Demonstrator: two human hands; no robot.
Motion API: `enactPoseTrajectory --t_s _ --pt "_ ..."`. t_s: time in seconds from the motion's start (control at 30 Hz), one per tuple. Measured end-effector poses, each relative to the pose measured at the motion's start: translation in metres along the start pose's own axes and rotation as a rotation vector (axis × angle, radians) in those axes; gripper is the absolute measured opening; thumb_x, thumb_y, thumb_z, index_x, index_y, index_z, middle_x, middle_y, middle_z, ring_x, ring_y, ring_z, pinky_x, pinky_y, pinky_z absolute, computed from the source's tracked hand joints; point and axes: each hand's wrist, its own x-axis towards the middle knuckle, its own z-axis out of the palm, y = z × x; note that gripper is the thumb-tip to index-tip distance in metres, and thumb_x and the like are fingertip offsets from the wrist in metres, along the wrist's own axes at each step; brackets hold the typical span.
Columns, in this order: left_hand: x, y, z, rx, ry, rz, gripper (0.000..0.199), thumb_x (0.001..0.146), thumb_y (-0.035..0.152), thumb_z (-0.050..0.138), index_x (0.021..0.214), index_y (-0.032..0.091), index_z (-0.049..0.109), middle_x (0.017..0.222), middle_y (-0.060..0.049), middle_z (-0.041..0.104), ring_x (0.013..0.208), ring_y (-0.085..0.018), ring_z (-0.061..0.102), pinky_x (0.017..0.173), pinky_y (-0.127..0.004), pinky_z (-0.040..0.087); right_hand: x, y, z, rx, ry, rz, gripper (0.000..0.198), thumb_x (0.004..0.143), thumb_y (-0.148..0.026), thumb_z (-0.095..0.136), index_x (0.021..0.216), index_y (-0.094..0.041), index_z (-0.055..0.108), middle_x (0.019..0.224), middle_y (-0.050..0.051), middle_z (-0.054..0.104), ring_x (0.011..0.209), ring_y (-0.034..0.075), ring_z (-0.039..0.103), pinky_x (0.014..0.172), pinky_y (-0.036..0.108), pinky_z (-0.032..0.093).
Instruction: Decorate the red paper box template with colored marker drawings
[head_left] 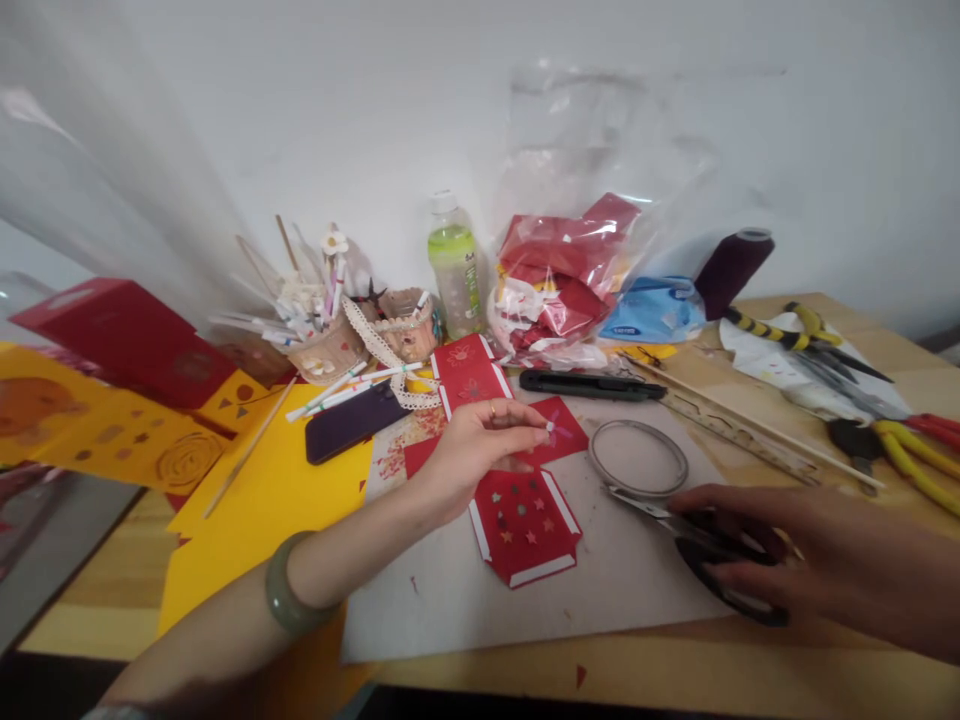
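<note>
My left hand [472, 445], with a ring and a bangle on its arm, is closed in a pinch over the red card cutout [491, 510]. A small white piece [550, 428] shows at the fingertips, too small to name. The cutout lies flat with white strips along its flap edges and little stars and dots on its near panel. At the right, my right hand [795, 560] has its fingers around the black handles of a pair of scissors [705, 535]. The blades point left, just below a round metal ring [637, 457] on the pale board [630, 590].
A black cutter knife [592, 386] and a dark phone [356, 422] lie behind my hands. Farther back stand a bottle [454, 270], a clear bag [555, 290] of red scraps and a small basket [409, 325]. Yellow paper [277, 510] spreads left; yellow-handled pliers [911, 455] lie right.
</note>
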Motion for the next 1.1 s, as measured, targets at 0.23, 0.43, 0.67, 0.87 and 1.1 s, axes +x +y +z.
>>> enactPoseTrajectory --t_s 0.23,0.43,0.67,0.87,1.1 --pt "-0.015 0.006 -0.002 -0.07 0.004 -0.037 0.01 0.061 0.013 0.071 0.069 0.013 0.065 0.066 0.001 0.06 0.056 -0.006 0.055 0.049 -0.016 0.048 0.008 -0.025 0.0 -0.236 0.366 -0.189 0.018 0.081 -0.034 0.056 0.075 -0.027 0.072 0.068 0.005 0.074 0.051 0.023 0.067 0.043 0.031 0.044" --pt "-0.027 0.008 0.004 -0.043 -0.002 0.018 0.012 0.061 0.012 0.069 0.068 0.013 0.06 0.06 0.004 0.059 0.053 -0.005 0.053 0.048 -0.015 0.041 0.029 -0.093 0.01 0.239 0.301 -0.113 0.017 0.082 -0.036 0.056 0.081 -0.025 0.068 0.074 0.0 0.072 0.062 0.016 0.064 0.052 0.026 0.047" --pt "-0.045 0.014 -0.004 0.075 -0.002 0.125 0.011 0.059 0.007 0.066 0.063 0.013 0.058 0.058 0.005 0.059 0.054 -0.006 0.052 0.054 -0.017 0.042 0.046 -0.115 0.022 0.521 0.138 -0.052 0.016 0.077 -0.029 0.056 0.066 -0.019 0.062 0.057 -0.002 0.059 0.051 0.011 0.05 0.046 0.022 0.039" --pt "-0.056 0.011 -0.01 0.139 0.003 0.127 0.01 0.06 0.007 0.066 0.064 0.014 0.06 0.061 0.004 0.061 0.058 -0.007 0.054 0.056 -0.019 0.042 0.042 -0.126 0.027 0.602 0.155 -0.009 0.017 0.076 -0.029 0.057 0.062 -0.019 0.058 0.054 -0.003 0.056 0.05 0.011 0.05 0.045 0.021 0.038" --pt "-0.067 0.012 -0.014 0.191 0.032 0.175 0.004 0.064 0.014 0.065 0.063 0.015 0.061 0.06 0.002 0.06 0.055 -0.009 0.053 0.054 -0.02 0.043 0.031 -0.129 0.038 0.426 0.336 -0.127 0.012 0.079 -0.029 0.057 0.072 -0.021 0.062 0.063 0.0 0.065 0.054 0.013 0.057 0.048 0.023 0.044"
